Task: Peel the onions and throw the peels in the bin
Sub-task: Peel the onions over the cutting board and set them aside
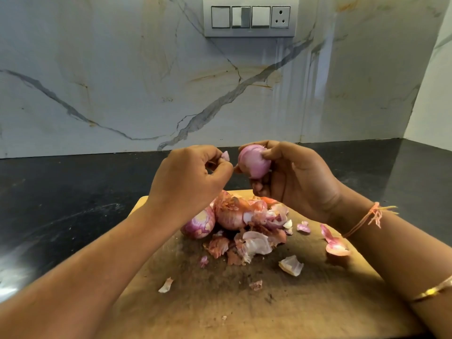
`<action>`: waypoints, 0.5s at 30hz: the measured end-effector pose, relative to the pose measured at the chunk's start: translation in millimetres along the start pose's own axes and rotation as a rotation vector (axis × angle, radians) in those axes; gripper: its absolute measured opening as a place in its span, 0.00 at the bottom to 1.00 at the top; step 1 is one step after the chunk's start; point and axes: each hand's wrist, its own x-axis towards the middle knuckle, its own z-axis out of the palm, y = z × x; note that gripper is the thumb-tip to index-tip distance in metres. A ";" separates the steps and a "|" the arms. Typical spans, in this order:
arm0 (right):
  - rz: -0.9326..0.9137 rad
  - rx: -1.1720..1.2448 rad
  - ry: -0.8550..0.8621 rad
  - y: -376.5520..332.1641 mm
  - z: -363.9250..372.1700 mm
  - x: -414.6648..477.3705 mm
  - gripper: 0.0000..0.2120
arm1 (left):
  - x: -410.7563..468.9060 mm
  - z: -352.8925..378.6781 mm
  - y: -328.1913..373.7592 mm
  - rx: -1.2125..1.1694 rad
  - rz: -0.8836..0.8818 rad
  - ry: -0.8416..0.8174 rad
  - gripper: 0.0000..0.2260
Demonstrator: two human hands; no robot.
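- While both hands are raised over the wooden board (318, 302), the right hand (293, 177) has its fingers and thumb curled round a peeled onion (254, 161). It's smooth, a bit shiny, pale pinky-purple, and pretty much bare.
- The left hand (193, 174) is just beside it, fingers curled in, pinching a tiny scrap of peel (225, 155) at its fingertips.
- Two more onions sit on the board below the hands, touching each other. The left onion (199, 225) is purple with whitish streaks and looks partly stripped. The middle onion (230, 214) has dry orange-brown papery skin flaking off its top.
- Loose peels (254, 243) are heaped right up against those two, a mix of papery orange bits and thicker pale-pink pieces. A few strays are scattered toward the near and right sides of the board.
- The board is on a dark stone table (61, 192), with a marble-look wall and a switch panel (249, 17) behind.
- The right wrist has an orange thread (367, 216) and a thin gold bangle (433, 291).
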 end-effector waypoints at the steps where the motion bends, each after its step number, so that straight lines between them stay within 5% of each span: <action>1: 0.010 0.032 -0.002 -1.2 -0.6 -0.4 0.17 | 0.8 -0.2 -2.1 0.011 -0.010 0.001 0.10; 7: 0.036 -0.004 0.031 -2.8 -2.9 -2.5 0.12 | -0.4 -1.2 -2.4 -0.026 -0.022 -0.110 0.13; 15: 0.005 -0.128 -0.010 -1.3 -3.1 -0.4 0.22 | 1.3 -2.7 2.3 -0.107 -0.029 -0.082 0.13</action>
